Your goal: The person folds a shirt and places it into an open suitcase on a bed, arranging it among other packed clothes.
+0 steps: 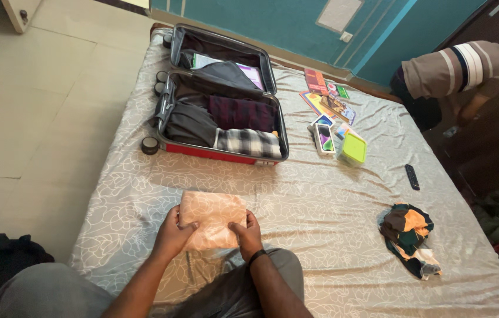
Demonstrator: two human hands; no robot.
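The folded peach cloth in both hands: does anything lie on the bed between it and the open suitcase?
Nothing visible does. The folded peach cloth, held by the left hand and right hand, faces a bare strip of bedsheet up to the open suitcase, already packed with clothes.

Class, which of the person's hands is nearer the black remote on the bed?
Right. The right hand grips the folded peach cloth's remote-facing edge; the left hand holds its far edge from the remote.

Grey trousers, black wristband [257, 255]

Home bedroom: large bed [320, 200] with patterned sheet, open suitcase [220, 106] of clothes, tiled floor [43, 118].
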